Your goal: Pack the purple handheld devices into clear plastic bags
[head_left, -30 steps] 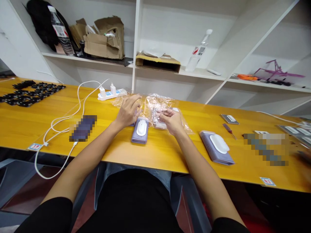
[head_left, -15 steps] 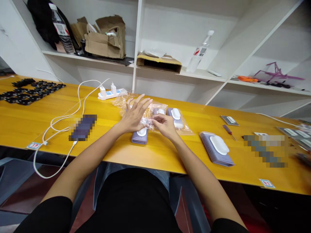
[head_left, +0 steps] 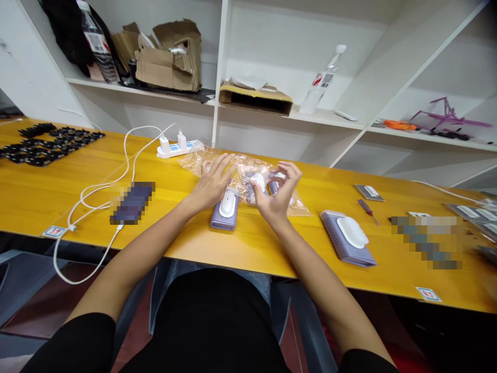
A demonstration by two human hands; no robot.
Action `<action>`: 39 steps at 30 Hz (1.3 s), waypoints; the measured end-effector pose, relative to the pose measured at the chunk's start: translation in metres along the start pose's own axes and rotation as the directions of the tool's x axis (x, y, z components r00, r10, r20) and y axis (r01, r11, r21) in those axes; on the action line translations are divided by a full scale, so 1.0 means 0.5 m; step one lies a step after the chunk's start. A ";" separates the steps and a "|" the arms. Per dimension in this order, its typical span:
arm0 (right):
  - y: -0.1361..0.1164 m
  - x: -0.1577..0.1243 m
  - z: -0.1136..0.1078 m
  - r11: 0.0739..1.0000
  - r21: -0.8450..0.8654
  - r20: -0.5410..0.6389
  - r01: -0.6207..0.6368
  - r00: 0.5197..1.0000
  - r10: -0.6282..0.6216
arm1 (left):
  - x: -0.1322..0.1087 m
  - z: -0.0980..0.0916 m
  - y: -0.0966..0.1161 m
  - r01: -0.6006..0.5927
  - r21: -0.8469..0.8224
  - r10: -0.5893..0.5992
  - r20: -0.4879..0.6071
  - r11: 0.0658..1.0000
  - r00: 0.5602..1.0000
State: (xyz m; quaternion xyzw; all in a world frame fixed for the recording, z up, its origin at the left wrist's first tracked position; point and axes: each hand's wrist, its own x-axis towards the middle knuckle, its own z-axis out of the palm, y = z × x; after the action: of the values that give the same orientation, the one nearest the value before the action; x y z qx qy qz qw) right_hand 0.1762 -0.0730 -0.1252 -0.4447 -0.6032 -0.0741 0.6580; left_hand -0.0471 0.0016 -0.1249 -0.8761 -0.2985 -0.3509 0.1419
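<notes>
My left hand [head_left: 212, 185] lies flat with its fingers stretched over a pile of clear plastic bags [head_left: 298, 206], just behind a small purple device with a white top [head_left: 225, 210] on the yellow table [head_left: 256, 243]. My right hand [head_left: 278, 192] hovers over the bags with its fingers curled and spread apart, and nothing shows in it. Between the two hands, a similar bagged device [head_left: 257, 185] lies inside the plastic.
A larger purple device with a white pad [head_left: 347, 238] lies to the right, with a red screwdriver [head_left: 367, 209] beyond it. On the left are a white power strip [head_left: 176, 150], its cables [head_left: 97, 191] and several black parts [head_left: 42, 147]. Shelves behind hold cardboard boxes [head_left: 166, 62] and a bottle [head_left: 320, 83].
My right hand has let go of the bag, lifted and spread its fingers. My left hand has slid slightly back toward me, uncovering more of the small purple device.
</notes>
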 end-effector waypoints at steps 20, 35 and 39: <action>0.041 -0.019 0.023 0.937 0.075 0.500 0.341 0.800 -0.331 | 0.009 -0.025 0.001 -0.050 -0.055 0.051 0.023 0.997 0.998; 0.001 0.001 -0.004 0.892 0.364 0.568 -0.267 0.823 0.015 | 0.010 -0.034 -0.040 0.073 -0.111 -0.078 -0.042 0.991 0.996; 0.016 0.003 -0.004 0.812 0.412 0.550 -0.414 0.823 0.141 | 0.009 -0.028 -0.071 0.166 -0.183 -0.198 -0.176 0.969 0.964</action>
State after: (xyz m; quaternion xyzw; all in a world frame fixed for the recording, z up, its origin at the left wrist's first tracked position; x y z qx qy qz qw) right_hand 0.1831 -0.0687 -0.1276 -0.3423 -0.6736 0.3065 0.5789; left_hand -0.0740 0.0247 -0.1105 -0.8155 -0.3326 -0.4694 0.0636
